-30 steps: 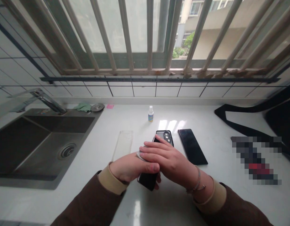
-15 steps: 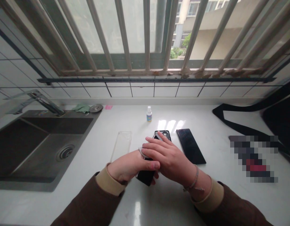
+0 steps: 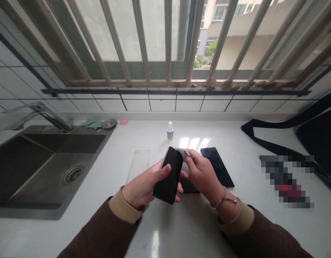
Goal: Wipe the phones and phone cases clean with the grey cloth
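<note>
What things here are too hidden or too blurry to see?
All in the head view:
Phone: its other side faces the left hand, so it is hidden.
Dark object: mostly hidden by the right hand and the phone.
Bottle: label too small to read.
Blurred thing: pixelated, so I cannot tell what it is.

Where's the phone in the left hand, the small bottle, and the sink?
Phone (image 3: 168, 175), head view, on its black face.
Small bottle (image 3: 170, 134), head view, on its label.
Sink (image 3: 95, 129), head view, on its far rim.
</note>
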A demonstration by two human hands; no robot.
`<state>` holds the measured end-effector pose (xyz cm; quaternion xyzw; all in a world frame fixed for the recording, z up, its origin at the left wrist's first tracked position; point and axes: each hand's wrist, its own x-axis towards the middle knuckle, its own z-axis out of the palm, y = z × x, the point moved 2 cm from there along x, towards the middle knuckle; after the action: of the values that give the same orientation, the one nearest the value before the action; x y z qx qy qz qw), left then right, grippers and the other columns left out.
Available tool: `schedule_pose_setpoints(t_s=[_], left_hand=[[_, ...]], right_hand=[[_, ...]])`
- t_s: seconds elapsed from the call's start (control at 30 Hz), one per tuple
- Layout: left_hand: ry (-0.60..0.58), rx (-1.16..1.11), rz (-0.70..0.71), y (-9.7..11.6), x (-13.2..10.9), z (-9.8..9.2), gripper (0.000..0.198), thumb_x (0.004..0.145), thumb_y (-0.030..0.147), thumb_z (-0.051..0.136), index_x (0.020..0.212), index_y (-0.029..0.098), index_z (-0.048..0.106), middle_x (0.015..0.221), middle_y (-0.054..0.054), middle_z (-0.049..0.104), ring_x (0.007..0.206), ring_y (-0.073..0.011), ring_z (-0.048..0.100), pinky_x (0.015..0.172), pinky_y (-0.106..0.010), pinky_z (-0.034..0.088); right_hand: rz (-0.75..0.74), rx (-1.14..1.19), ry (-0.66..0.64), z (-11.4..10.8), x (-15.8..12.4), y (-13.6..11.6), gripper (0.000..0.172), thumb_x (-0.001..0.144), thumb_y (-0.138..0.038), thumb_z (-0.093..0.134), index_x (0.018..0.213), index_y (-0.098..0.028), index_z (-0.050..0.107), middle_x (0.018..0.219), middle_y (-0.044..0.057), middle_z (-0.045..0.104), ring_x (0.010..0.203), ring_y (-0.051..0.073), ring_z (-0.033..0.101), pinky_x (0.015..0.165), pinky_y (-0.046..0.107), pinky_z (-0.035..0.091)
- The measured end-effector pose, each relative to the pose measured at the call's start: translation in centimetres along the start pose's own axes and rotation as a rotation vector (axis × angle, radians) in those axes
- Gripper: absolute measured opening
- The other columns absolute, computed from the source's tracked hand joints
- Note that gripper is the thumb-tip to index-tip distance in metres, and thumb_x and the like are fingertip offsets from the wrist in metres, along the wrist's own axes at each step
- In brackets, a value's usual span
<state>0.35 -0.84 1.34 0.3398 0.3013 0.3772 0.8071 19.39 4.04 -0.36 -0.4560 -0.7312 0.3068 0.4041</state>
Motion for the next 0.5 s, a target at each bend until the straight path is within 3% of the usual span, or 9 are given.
schedule_pose_setpoints(t_s=[0.07, 0.13, 0.2, 0.3, 0.4, 0.5], left_hand=[[0.039, -0.046, -0.034, -0.3, 0.3, -0.2, 0.073, 0.099, 0.074, 0.061, 0.140, 0.014, 0.065, 0.113, -0.020, 0.078, 0.081, -0.0249, 0.079, 0.067, -0.035, 0.067], [0.055, -0.082, -0.100, -0.7, 0.6, -0.4, 0.086, 0.103, 0.082, 0.035, 0.133, 0.010, 0.070, 0.093, -0.020, 0.079, 0.070, -0.0238, 0.078, 0.063, -0.032, 0.065], [0.061, -0.112, -0.133, -1.0, 0.9, -0.5, 0.094, 0.103, 0.084, 0.021, 0.136, 0.010, 0.070, 0.082, -0.019, 0.079, 0.064, -0.0239, 0.078, 0.060, -0.031, 0.063], [0.091, -0.194, -0.116, -1.2, 1.2, -0.4, 0.090, 0.105, 0.080, 0.024, 0.140, 0.011, 0.069, 0.084, -0.018, 0.080, 0.063, -0.0248, 0.078, 0.060, -0.032, 0.062], [0.138, -0.259, -0.090, -1.1, 1.4, -0.3, 0.087, 0.107, 0.077, 0.029, 0.142, 0.008, 0.068, 0.092, -0.020, 0.081, 0.063, -0.0258, 0.076, 0.059, -0.035, 0.061], [0.243, -0.308, -0.019, -0.8, 1.7, -0.4, 0.076, 0.110, 0.068, 0.034, 0.145, 0.008, 0.067, 0.103, -0.022, 0.082, 0.078, -0.0281, 0.080, 0.073, -0.038, 0.064]], right_hand=[[-0.002, -0.015, 0.010, 0.2, -0.2, 0.2, 0.033, 0.111, -0.026, 0.047, 0.129, -0.022, 0.074, 0.110, 0.009, 0.084, 0.098, 0.026, 0.081, 0.088, 0.038, 0.065], [-0.075, -0.023, -0.001, 0.5, -0.5, 0.2, 0.039, 0.110, -0.022, 0.046, 0.141, -0.022, 0.070, 0.130, 0.011, 0.081, 0.116, 0.027, 0.080, 0.101, 0.043, 0.065], [-0.216, -0.033, -0.040, 0.9, -0.9, -0.1, 0.047, 0.109, -0.014, 0.045, 0.151, -0.022, 0.064, 0.151, 0.013, 0.070, 0.140, 0.028, 0.068, 0.118, 0.051, 0.057], [-0.440, -0.086, -0.124, 1.4, -1.4, -0.7, 0.056, 0.105, -0.005, 0.043, 0.156, -0.021, 0.059, 0.162, 0.013, 0.061, 0.156, 0.025, 0.052, 0.131, 0.057, 0.043], [-0.605, -0.096, -0.224, 1.5, -1.8, -1.5, 0.061, 0.101, -0.001, 0.048, 0.158, -0.020, 0.055, 0.161, 0.013, 0.062, 0.155, 0.023, 0.053, 0.132, 0.055, 0.041], [-0.715, -0.087, -0.320, 1.3, -2.2, -2.5, 0.058, 0.101, -0.001, 0.049, 0.156, -0.018, 0.057, 0.161, 0.011, 0.062, 0.155, 0.020, 0.053, 0.135, 0.051, 0.036]])
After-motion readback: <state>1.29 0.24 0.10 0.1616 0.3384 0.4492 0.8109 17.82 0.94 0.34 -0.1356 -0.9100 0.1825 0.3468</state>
